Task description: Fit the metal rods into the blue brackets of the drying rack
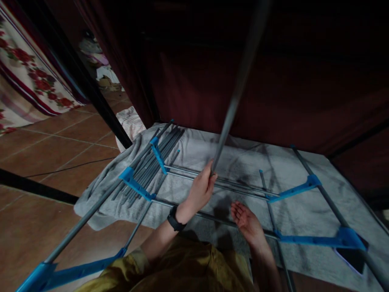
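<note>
My left hand (202, 187) is wrapped round the lower end of a long grey metal tube (233, 105), which slants up and away to the right. Palm up and fingers slightly curled, my right hand (246, 221) holds nothing beside the near crossbar (212, 218). Around both hands stands a partly built rack frame of grey tubes joined by blue plastic brackets, among them a left bracket (138, 187) and a right bracket (319, 239). Two thinner crossbars (243, 189) run close together behind my hands.
Several loose grey tubes (148, 170) lie in a pile on the grey blanket (194, 146) at left. A phone (352, 257) rests under the right bracket. Dark posts (91, 85) and a dark red curtain (273, 97) border the blanket; a cable (69, 167) crosses the tiled floor.
</note>
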Available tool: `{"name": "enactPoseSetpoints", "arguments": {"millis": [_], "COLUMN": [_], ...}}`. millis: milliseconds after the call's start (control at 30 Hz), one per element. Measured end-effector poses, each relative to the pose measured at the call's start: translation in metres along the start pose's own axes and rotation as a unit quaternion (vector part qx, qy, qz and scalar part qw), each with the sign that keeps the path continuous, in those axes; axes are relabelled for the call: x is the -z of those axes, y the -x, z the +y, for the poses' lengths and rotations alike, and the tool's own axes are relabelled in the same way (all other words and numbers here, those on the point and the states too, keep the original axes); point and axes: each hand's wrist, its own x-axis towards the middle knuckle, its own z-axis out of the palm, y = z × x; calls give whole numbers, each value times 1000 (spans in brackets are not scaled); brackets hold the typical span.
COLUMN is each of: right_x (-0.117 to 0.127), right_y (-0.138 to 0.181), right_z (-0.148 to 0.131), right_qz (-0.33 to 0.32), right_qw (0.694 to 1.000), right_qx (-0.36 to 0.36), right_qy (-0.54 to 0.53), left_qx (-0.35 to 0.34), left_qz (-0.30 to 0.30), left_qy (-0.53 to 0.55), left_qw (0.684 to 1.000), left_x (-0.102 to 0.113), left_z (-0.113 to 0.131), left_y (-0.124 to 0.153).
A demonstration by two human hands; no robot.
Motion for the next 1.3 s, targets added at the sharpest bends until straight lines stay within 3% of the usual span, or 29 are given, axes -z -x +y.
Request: {"name": "enactPoseSetpoints", "arguments": {"millis": [233,600,867,1300], "right_x": [3,0,3,22], "right_y": [5,10,13,4], "right_z": [-13,-27,-37,-41], "right_qz": [16,47,51,97], "right_qw": [999,991,980,969], "right_qx": [37,123,191,221], "right_qy": [-13,18,-12,-52], "left_qx": [-78,-23,-18,-16], "left_qz": [-61,-160,-210,-232], "left_qy": [-153,-329,-366,-338], "left_qw": [983,930,906,912], "left_x": [10,25,19,14], "left_z": [-12,-78,-106,-136], "left_y": [6,45,61,73]}}
